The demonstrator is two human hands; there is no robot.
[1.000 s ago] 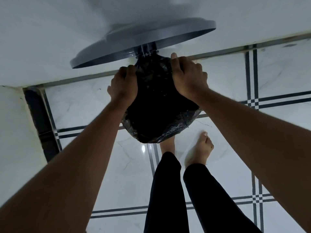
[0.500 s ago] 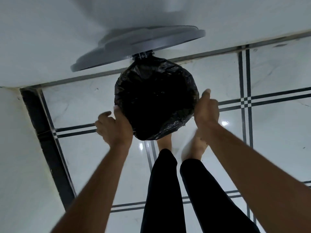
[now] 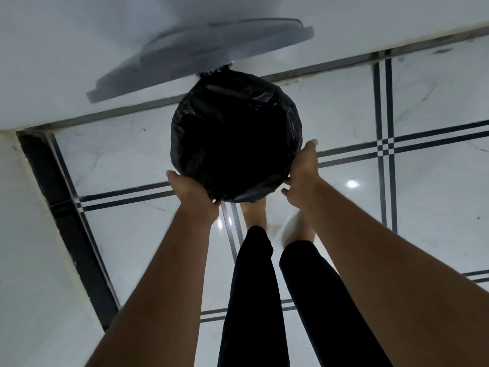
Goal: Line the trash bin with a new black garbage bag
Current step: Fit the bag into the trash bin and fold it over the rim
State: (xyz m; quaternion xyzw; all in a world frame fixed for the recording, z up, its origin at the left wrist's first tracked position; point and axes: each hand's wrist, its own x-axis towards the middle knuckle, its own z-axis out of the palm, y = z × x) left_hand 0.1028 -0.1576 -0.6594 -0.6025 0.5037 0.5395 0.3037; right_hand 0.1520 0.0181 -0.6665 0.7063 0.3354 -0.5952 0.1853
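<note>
A black garbage bag (image 3: pixel 235 139) lines the round trash bin, its edge folded outward over the rim so the bin's body is hidden. The grey hinged lid (image 3: pixel 211 46) stands open behind it against the white wall. My left hand (image 3: pixel 191 193) cups the bag's folded edge at the near left of the rim, fingers tucked under the plastic. At the near right, my right hand (image 3: pixel 301 176) presses on the bag's edge with the thumb up and the fingers curled under it.
White walls (image 3: pixel 39 234) close the corner on the left and behind the bin. The floor is glossy white tile with dark stripes (image 3: pixel 386 149). My bare feet and black trouser legs (image 3: pixel 251 287) stand just in front of the bin.
Both hands have come from the far rim near the lid hinge down the sides to the near rim. The bag's mouth now lies spread round the whole rim.
</note>
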